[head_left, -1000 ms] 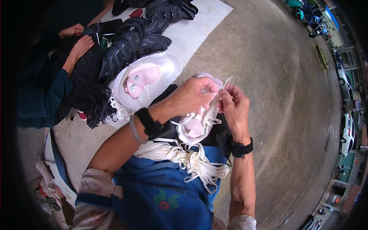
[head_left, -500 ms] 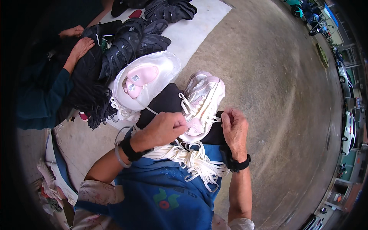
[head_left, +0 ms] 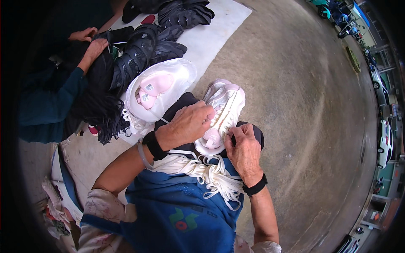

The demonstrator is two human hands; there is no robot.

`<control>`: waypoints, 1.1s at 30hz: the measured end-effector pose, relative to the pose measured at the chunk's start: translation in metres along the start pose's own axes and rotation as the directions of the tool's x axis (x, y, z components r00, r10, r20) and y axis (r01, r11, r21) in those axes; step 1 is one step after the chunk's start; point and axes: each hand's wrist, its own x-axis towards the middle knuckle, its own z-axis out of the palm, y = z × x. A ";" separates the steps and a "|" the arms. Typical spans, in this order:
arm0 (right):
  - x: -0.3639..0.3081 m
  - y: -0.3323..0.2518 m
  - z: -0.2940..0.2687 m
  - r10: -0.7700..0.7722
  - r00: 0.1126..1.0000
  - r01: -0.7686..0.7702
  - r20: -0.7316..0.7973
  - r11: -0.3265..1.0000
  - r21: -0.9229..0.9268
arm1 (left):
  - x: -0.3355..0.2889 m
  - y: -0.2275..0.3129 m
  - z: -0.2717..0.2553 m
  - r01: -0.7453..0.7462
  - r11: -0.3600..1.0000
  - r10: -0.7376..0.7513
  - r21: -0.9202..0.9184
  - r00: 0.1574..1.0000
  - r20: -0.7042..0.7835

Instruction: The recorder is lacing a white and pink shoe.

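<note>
1. While the left hand (head_left: 192,120) bends over the lacing edge, its fingers are curled narrow; whether they pinch a lace cannot be told, fingertips being partly hidden.
2. Right hand (head_left: 244,149): thumb and forefinger drawn close at the shoe's lower right edge; any lace between them cannot be made out.
3. Shoe (head_left: 228,101), white and pale pink: centre of the frame, toe toward the top, between the hands; left lacing partly covered by the left hand.
4. Dark surface (head_left: 184,101) beneath the shoe: largely hidden.
5. Bundle of white laces (head_left: 213,173): just below the shoe, across a blue apron (head_left: 185,206).
6. White oval shell (head_left: 181,69), pink pieces inside: left of the shoe; exact kind unclear.
7. Black footwear (head_left: 133,57), overlapping: upper left, beside a co-worker's hands (head_left: 95,50); body lost in shadow.
8. Pale board (head_left: 228,25): slanting right edge, cut off at the top.
9. Concrete floor (head_left: 303,105): broad room right of the hands, reaching a white car (head_left: 384,143) near the right rim.
</note>
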 end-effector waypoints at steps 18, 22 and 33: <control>0.019 0.015 -0.003 -0.009 0.999 0.015 0.039 0.986 -0.164 | 0.007 -0.016 0.003 -0.057 0.985 0.055 -0.162 0.998 -0.013; 0.009 0.021 -0.008 0.230 0.972 -0.236 0.051 0.937 0.257 | -0.008 -0.021 -0.004 0.022 0.985 -0.040 -0.169 0.994 -0.104; -0.004 0.012 0.013 0.285 0.956 -0.293 0.069 0.922 0.255 | 0.005 0.005 -0.022 0.533 0.820 -0.454 -0.208 0.828 0.329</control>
